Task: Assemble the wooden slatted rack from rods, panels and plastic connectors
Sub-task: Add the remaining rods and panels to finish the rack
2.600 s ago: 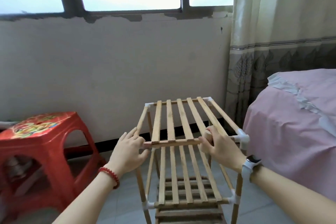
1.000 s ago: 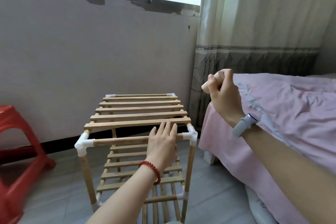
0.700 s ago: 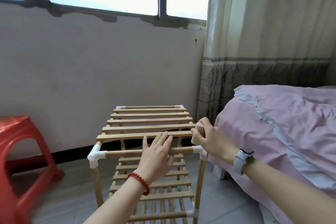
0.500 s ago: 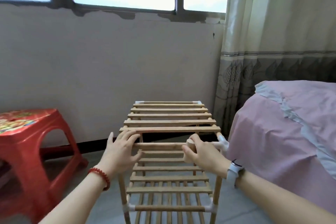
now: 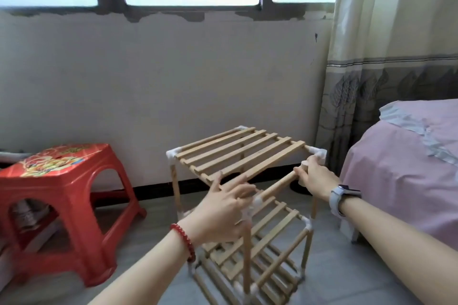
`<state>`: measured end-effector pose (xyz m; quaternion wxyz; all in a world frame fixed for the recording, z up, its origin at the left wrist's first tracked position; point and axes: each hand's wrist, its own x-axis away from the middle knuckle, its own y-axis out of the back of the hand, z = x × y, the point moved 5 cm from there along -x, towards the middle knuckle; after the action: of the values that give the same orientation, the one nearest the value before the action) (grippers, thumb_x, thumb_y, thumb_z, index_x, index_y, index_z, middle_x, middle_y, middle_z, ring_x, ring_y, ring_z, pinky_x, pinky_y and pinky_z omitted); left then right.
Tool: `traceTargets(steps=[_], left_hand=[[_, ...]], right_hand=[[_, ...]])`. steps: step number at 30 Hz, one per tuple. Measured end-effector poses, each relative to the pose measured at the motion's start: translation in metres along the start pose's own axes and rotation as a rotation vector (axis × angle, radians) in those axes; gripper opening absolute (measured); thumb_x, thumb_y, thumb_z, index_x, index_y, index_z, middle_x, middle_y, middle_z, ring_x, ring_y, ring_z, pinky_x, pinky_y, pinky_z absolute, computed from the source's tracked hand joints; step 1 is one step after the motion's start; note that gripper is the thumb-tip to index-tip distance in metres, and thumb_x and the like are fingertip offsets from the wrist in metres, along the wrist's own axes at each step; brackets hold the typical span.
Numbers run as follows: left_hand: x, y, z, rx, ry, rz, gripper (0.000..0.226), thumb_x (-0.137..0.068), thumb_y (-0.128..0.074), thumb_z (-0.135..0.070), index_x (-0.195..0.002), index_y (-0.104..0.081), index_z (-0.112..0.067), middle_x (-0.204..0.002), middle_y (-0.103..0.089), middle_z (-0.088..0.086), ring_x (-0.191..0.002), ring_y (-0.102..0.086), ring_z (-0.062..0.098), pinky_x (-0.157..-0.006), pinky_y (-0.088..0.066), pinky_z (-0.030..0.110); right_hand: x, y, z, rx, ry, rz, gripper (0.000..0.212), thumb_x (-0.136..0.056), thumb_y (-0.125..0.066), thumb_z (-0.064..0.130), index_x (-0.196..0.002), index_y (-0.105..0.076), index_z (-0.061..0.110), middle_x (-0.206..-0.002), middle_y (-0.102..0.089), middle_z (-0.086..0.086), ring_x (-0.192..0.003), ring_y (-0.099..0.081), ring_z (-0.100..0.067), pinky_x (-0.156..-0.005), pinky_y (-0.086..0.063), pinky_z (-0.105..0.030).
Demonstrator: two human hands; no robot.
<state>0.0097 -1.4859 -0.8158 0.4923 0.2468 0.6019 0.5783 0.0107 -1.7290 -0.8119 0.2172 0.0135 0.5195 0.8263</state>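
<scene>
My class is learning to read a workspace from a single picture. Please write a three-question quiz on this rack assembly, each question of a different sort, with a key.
1. True or false: the right hand grips the top front rod of the wooden rack.
2. Multiple choice: what stands to the left of the rack? A. a red plastic stool B. a blue bucket C. a metal ladder
3. Fill in: the left hand lies at the near ______ corner of the rack's top, by a white connector.

Key
1. true
2. A
3. left
</scene>
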Motion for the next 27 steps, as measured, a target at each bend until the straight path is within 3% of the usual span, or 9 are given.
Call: traceTargets(steps=[3, 6, 10, 15, 16, 20, 22, 25, 27], left_hand=[[-0.020, -0.005, -0.009, 0.023, 0.000, 0.001, 0.043, -0.093, -0.048, -0.042, -0.135, -0.042, -0.038, -0.154, -0.023, -0.003, -0.145, -0.005, 0.015, -0.116, 0.005, 0.046], [-0.039, -0.014, -0.009, 0.025, 0.121, -0.024, 0.059, -0.088, -0.052, -0.051, -0.140, -0.037, -0.028, -0.155, -0.022, 0.001, -0.143, -0.019, 0.018, -0.116, -0.011, 0.034], [-0.075, -0.027, -0.025, -0.073, 0.267, -0.041, 0.091, -0.083, -0.045, -0.066, -0.148, -0.013, -0.012, -0.156, -0.018, 0.005, -0.145, -0.010, 0.022, -0.117, 0.003, 0.043], [-0.102, -0.036, -0.043, -0.038, 0.344, -0.035, 0.095, -0.081, -0.045, -0.069, -0.148, -0.011, -0.011, -0.155, -0.020, 0.005, -0.144, -0.007, 0.028, -0.112, -0.004, 0.057], [-0.103, -0.037, -0.043, -0.034, 0.349, -0.036, 0.096, -0.081, -0.045, -0.069, -0.148, -0.011, -0.011, -0.155, -0.018, 0.006, -0.144, -0.007, 0.028, -0.113, -0.007, 0.055], [-0.098, -0.040, -0.046, -0.021, 0.345, -0.051, 0.096, -0.080, -0.046, -0.069, -0.148, -0.011, -0.011, -0.156, -0.017, 0.007, -0.144, -0.008, 0.026, -0.114, -0.011, 0.051], [-0.098, -0.038, -0.046, -0.026, 0.336, -0.059, 0.095, -0.080, -0.048, -0.068, -0.148, -0.013, -0.010, -0.154, -0.019, 0.007, -0.143, -0.011, 0.025, -0.113, -0.012, 0.050], [-0.097, -0.037, -0.048, -0.039, 0.326, -0.077, 0.092, -0.081, -0.051, -0.065, -0.146, -0.016, -0.010, -0.150, -0.025, 0.006, -0.140, -0.017, 0.025, -0.112, -0.015, 0.049], [-0.097, -0.035, -0.047, -0.031, 0.328, -0.087, 0.087, -0.084, -0.052, -0.059, -0.147, -0.015, -0.011, -0.150, -0.025, 0.006, -0.141, -0.017, 0.024, -0.113, -0.014, 0.049]], right_hand=[[-0.003, 0.017, 0.000, -0.030, 0.009, -0.085, 0.035, -0.097, -0.036, 0.043, -0.117, -0.039, 0.015, -0.111, -0.060, -0.007, -0.099, -0.058, -0.033, -0.078, -0.045, -0.040], [0.008, 0.043, 0.011, 0.000, 0.104, -0.116, 0.035, -0.095, -0.037, 0.049, -0.117, -0.041, 0.022, -0.100, -0.065, -0.009, -0.094, -0.060, -0.034, -0.078, -0.046, -0.040], [0.017, 0.092, 0.034, -0.033, 0.211, -0.145, 0.027, -0.092, -0.044, 0.047, -0.100, -0.039, 0.022, -0.084, -0.062, 0.000, -0.082, -0.060, -0.027, -0.071, -0.043, -0.035], [0.056, 0.145, 0.057, -0.226, 0.480, -0.777, 0.032, -0.092, -0.045, 0.040, -0.105, -0.039, 0.011, -0.064, -0.046, 0.023, -0.057, -0.051, -0.017, -0.057, -0.040, -0.028], [0.063, 0.129, 0.050, -0.189, 0.458, -0.736, 0.032, -0.093, -0.045, 0.036, -0.108, -0.039, 0.008, -0.066, -0.050, 0.019, -0.056, -0.055, -0.020, -0.055, -0.044, -0.030], [0.077, 0.042, 0.027, 0.373, 0.314, -0.106, 0.034, -0.098, -0.036, 0.036, -0.120, -0.037, 0.011, -0.086, -0.067, -0.007, -0.077, -0.066, -0.030, -0.070, -0.051, -0.042], [0.059, 0.076, 0.034, 0.237, 0.354, -0.236, 0.034, -0.097, -0.040, 0.036, -0.119, -0.039, 0.010, -0.083, -0.067, -0.010, -0.075, -0.066, -0.034, -0.067, -0.051, -0.042], [0.051, 0.139, 0.040, -0.162, 0.365, -0.682, 0.036, -0.094, -0.043, 0.038, -0.113, -0.040, 0.008, -0.077, -0.065, -0.006, -0.065, -0.063, -0.029, -0.060, -0.049, -0.036], [0.064, 0.119, 0.036, -0.042, 0.327, -0.708, 0.041, -0.095, -0.034, 0.040, -0.118, -0.040, 0.005, -0.078, -0.061, -0.002, -0.066, -0.063, -0.025, -0.057, -0.049, -0.034]])
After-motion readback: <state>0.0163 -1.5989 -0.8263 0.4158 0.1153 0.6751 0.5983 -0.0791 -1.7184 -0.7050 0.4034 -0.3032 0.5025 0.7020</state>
